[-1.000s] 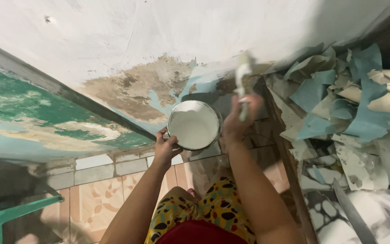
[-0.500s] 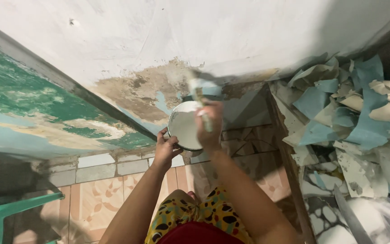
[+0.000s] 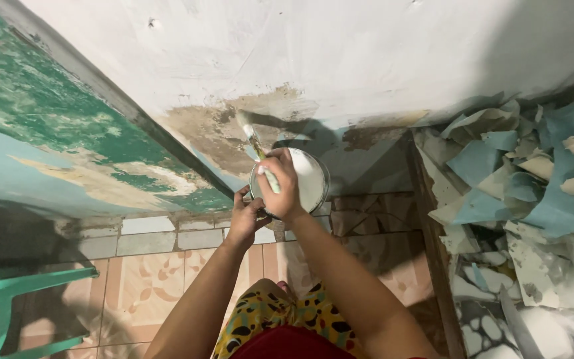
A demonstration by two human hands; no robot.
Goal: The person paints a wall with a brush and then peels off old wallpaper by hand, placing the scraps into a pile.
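The right hand (image 3: 280,186) is clenched around the pale handle of a paintbrush (image 3: 255,145), with its knuckles over the near rim of a round paint can (image 3: 310,179). The brush slants up and away from the can, and its bristle tip rests against the wall (image 3: 340,53) just beyond the can, on a brown, bare patch (image 3: 214,129) where the coating has come off. The left hand (image 3: 246,218) grips the can from its near left side, fingers curled under the rim, holding it up off the floor. The can is full of smooth white paint, and its inside wall is coated white too.

Beyond the can the wall is mostly chalky white, matte and slightly scuffed, with the ragged brown patch and a strip of pale blue at its foot. To the left of the can a dark edge divides that wall from a second surface (image 3: 48,133) of mottled green and pale blue, worn and flaking. To the right of the can lies a heap of torn, curling scraps (image 3: 533,173) in blue and cream. Below the can the floor (image 3: 161,272) is tiled in peach with a leaf pattern, bordered by plain grey-white tiles. A green plastic chair (image 3: 8,299) stands far to the lower left of the can.
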